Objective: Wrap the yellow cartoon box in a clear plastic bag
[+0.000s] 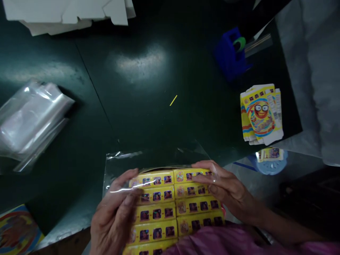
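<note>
Several small yellow boxes [156, 212], laid in two columns, fill a clear plastic bag [159, 159] at the table's near edge. Its loose open-looking end spreads beyond them over the tabletop. My left hand [115, 209] grips the pack's left side, the thumb lying over the boxes. On the right side, my right hand [225, 187] holds the far corner with its fingers over the top boxes. The lower end of the pack is cut off by the frame and partly covered by a purple sleeve [217, 241].
Clear plastic bags [34, 120] lie stacked at left. White cardboard [69, 14] is at the far left. A blue tape dispenser [230, 55] and flattened yellow cartons [261, 115] are at right, above a light-blue basket [272, 166]. A yellow strip [173, 100] lies mid-table.
</note>
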The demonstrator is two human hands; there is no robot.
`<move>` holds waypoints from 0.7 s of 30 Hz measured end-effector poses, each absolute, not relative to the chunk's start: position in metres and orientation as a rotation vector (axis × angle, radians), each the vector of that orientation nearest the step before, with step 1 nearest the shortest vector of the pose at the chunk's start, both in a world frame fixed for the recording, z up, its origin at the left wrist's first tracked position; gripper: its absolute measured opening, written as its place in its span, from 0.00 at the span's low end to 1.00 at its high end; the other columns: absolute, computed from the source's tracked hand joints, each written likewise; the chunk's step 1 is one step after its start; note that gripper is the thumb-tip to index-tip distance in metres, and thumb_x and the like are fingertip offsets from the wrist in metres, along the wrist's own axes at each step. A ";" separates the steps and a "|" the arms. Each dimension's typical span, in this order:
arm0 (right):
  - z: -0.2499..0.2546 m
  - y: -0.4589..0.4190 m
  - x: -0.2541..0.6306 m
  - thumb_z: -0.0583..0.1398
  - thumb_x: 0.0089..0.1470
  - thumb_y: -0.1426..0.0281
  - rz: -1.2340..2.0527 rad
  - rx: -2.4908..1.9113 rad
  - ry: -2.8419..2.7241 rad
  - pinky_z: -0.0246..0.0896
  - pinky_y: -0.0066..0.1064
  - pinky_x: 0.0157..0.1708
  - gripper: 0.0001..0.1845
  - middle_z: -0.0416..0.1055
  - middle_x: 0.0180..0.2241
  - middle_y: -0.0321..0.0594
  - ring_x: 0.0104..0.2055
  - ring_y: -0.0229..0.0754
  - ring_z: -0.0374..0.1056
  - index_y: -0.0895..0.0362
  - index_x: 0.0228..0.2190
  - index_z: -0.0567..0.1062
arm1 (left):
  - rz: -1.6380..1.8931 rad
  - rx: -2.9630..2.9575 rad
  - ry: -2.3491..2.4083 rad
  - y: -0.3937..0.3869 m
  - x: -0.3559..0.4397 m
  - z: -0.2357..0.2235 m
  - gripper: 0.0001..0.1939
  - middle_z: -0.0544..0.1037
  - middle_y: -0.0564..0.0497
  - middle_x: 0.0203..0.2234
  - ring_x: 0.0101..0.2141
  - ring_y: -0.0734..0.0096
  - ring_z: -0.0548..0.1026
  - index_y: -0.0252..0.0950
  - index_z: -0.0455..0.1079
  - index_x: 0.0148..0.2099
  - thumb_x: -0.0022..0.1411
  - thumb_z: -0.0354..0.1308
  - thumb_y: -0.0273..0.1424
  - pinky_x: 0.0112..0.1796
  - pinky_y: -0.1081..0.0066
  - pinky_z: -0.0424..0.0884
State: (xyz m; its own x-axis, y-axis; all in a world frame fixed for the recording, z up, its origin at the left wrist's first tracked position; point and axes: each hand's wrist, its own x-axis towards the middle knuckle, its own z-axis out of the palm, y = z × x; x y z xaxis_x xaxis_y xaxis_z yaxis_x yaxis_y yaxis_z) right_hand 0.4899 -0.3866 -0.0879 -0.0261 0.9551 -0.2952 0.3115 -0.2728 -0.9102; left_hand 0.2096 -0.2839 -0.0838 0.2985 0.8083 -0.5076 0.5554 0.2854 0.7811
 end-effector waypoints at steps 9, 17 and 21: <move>-0.091 -0.368 0.496 0.53 0.66 0.69 0.996 -1.429 -1.530 0.62 0.45 0.56 0.17 0.70 0.53 0.45 0.57 0.47 0.63 0.50 0.53 0.74 | 0.466 1.608 1.175 -0.279 0.205 -0.086 0.11 0.75 0.51 0.52 0.56 0.54 0.67 0.45 0.80 0.35 0.63 0.56 0.29 0.56 0.59 0.63; -0.114 -0.392 0.480 0.57 0.63 0.70 1.105 -1.348 -1.428 0.62 0.50 0.56 0.12 0.76 0.48 0.48 0.55 0.49 0.68 0.53 0.44 0.79 | 0.363 1.437 1.181 -0.292 0.192 -0.089 0.05 0.82 0.44 0.41 0.48 0.52 0.73 0.43 0.80 0.33 0.57 0.62 0.33 0.52 0.56 0.66; -0.109 -0.400 0.480 0.59 0.61 0.67 1.203 -1.375 -1.232 0.62 0.52 0.56 0.10 0.78 0.45 0.47 0.53 0.50 0.70 0.53 0.38 0.82 | 0.369 1.429 1.138 -0.291 0.193 -0.085 0.07 0.83 0.46 0.40 0.48 0.55 0.74 0.43 0.79 0.35 0.60 0.60 0.31 0.55 0.58 0.64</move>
State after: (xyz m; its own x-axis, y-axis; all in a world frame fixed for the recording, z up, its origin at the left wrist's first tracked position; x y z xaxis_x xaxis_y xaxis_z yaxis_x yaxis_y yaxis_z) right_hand 0.4803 -0.3996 -0.1086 0.0283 0.9954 -0.0915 0.1148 -0.0942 -0.9889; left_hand 0.1931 -0.2909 -0.0849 0.4688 0.7932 -0.3886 0.4138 0.1915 0.8900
